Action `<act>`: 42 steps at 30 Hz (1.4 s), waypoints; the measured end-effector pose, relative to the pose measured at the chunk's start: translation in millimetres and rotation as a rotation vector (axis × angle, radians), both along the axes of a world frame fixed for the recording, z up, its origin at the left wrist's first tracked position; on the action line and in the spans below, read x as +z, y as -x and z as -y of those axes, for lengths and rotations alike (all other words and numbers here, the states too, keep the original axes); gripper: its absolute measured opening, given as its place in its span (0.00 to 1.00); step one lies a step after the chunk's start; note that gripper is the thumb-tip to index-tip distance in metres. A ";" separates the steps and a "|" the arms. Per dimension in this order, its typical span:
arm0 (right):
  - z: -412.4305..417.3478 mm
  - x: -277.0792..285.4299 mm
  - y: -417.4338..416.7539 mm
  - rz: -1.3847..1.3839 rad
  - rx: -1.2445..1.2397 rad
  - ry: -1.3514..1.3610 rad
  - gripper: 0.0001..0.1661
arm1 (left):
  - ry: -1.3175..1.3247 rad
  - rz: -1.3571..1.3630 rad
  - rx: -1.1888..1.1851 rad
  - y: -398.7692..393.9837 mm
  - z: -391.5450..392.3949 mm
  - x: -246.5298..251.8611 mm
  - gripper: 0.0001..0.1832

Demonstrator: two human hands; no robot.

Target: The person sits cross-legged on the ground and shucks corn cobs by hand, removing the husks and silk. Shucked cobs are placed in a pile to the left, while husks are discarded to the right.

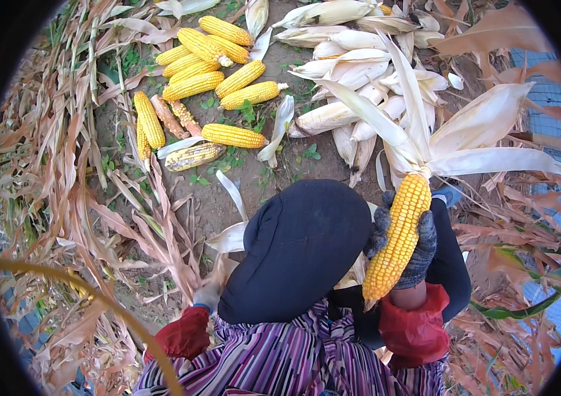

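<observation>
My right hand point(404, 242), in a dark grey knitted glove, is closed around a bare yellow corn cob point(399, 232). Its pale husk point(424, 143) is peeled back and fans out from the cob's upper end, still joined to it. My left hand point(207, 296), in a light glove below a red sleeve, is low beside my bent knee; it is blurred and partly hidden, and a dry husk piece point(223, 270) lies by its fingers. What it holds, if anything, does not show.
Several husked yellow cobs point(194, 86) lie on the soil, with a discoloured cob point(195, 157) nearer me. A pile of corn ears in husks point(354, 74) stands beyond my knee point(310, 237). Dry stalks point(77, 148) line the left; blue netting point(550, 109) shows at right.
</observation>
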State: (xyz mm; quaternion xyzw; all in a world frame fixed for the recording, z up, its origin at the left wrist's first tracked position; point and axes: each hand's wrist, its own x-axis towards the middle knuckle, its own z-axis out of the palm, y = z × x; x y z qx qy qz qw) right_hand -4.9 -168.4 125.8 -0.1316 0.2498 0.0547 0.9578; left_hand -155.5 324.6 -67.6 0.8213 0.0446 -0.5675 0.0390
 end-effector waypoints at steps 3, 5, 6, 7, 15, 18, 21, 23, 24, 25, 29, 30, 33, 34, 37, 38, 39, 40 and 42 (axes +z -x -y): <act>0.6 1.6 2.0 0.010 0.005 -0.019 0.37 | -0.021 -0.195 0.003 39.7 -16.3 26.3 0.19; 0.0 6.6 2.4 0.047 0.007 -0.040 0.36 | 0.020 -0.302 0.003 51.0 -22.1 45.7 0.20; -0.4 6.6 3.1 0.064 0.006 -0.048 0.36 | 0.037 -0.342 -0.005 51.4 -24.1 53.4 0.21; -0.2 4.0 2.6 0.087 0.019 -0.060 0.35 | 0.059 -0.371 -0.009 52.5 -23.8 61.3 0.22; 10.8 1.9 4.9 0.183 0.028 -0.036 0.38 | 0.272 -0.314 -0.613 -136.2 89.2 119.0 0.25; 13.4 -1.5 5.6 0.225 -0.007 -0.026 0.37 | 0.256 0.156 -0.664 -207.8 136.3 150.0 0.17; 25.6 -1.1 10.9 0.299 -0.037 0.007 0.36 | 0.334 0.686 -0.611 -264.9 202.9 216.4 0.11; 24.6 -3.5 8.1 0.320 -0.028 -0.051 0.36 | 0.597 1.210 -0.475 -275.5 225.3 254.1 0.11; 26.3 -2.4 10.1 0.320 -0.041 -0.067 0.36 | 0.729 1.310 -0.411 -279.6 241.4 270.9 0.12; 24.6 -2.3 11.9 0.330 -0.054 -0.093 0.37 | 0.854 1.413 -0.352 -280.5 255.6 287.2 0.13; 37.8 6.6 22.3 0.421 -0.030 -0.052 0.42 | 1.136 0.584 -0.343 -275.4 337.2 329.9 0.17; 30.0 4.1 20.1 0.368 -0.069 -0.102 0.43 | 1.169 0.552 -0.460 -276.0 346.6 306.1 0.22; 18.2 5.5 21.4 0.409 0.017 -0.102 0.45 | 1.238 0.168 -0.487 -270.4 385.8 257.1 0.36; 11.1 8.2 19.9 0.399 0.032 -0.124 0.46 | 1.385 -0.045 -0.156 -260.9 388.0 234.6 0.33; 0.9 -3.7 22.5 0.420 0.215 -0.238 0.50 | 1.583 -0.438 0.494 -243.6 389.3 214.8 0.26; -2.0 -5.4 22.5 0.464 0.265 -0.255 0.51 | 1.614 -0.522 0.643 -242.8 390.6 216.5 0.25; -4.0 -3.7 22.7 0.249 0.200 -0.211 0.50 | 1.604 -0.552 0.730 -244.4 387.3 226.1 0.21; -5.6 -8.7 21.3 0.206 0.221 -0.043 0.49 | 1.587 -0.459 0.694 -248.4 385.8 223.1 0.24; -7.3 -17.0 17.4 0.176 0.244 0.274 0.44 | 1.514 -0.327 0.786 -258.1 390.0 216.4 0.23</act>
